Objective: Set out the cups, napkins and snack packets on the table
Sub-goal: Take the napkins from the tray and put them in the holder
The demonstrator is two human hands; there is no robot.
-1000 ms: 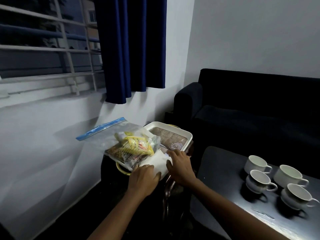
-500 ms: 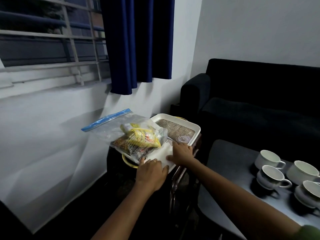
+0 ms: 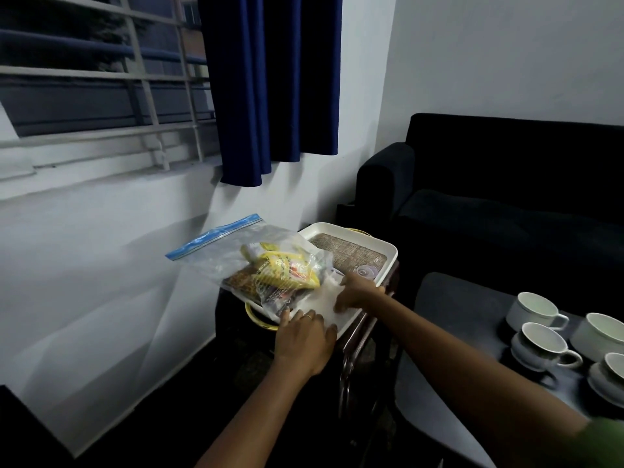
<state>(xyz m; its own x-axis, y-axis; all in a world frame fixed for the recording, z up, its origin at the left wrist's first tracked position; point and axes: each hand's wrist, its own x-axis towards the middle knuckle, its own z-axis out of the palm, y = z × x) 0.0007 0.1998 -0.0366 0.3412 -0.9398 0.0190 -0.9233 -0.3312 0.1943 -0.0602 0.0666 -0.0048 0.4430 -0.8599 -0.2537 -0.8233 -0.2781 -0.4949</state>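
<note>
Dim room | tray | both hands on napkins | packet print illegible

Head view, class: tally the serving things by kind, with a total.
Cups on the table: 4
Trays: 1
Zip bags of snack packets: 1
Napkin stacks: 1
Total: 7

Four white cups stand upright in a cluster on the dark table, handles to the right. Left of the table, white napkins lie flat on a cream tray, beside a clear zip bag of yellow snack packets.
</note>
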